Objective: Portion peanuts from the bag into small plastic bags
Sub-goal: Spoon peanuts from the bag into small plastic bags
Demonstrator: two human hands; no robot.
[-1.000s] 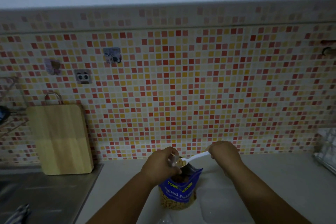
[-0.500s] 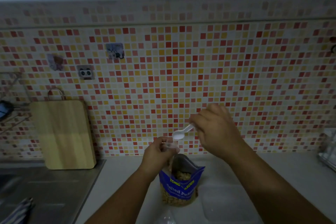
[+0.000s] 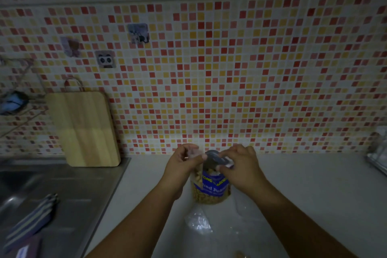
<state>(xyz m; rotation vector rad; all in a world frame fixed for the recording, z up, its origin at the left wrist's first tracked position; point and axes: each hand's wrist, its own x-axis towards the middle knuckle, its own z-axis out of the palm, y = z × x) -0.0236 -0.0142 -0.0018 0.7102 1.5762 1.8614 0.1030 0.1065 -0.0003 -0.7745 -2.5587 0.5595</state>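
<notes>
Your left hand (image 3: 182,163) pinches small clear bag (image 3: 193,152); right hand (image 3: 238,165) pinches peanut bag (image 3: 211,186) top, on tabletop (image 3: 314,184).

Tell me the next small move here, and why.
Probably draw peanuts up from the peanut bag and tip them into the small bag: the right hand is at the peanut bag's open mouth, and the left hand pinches the small bag right beside it.
</notes>
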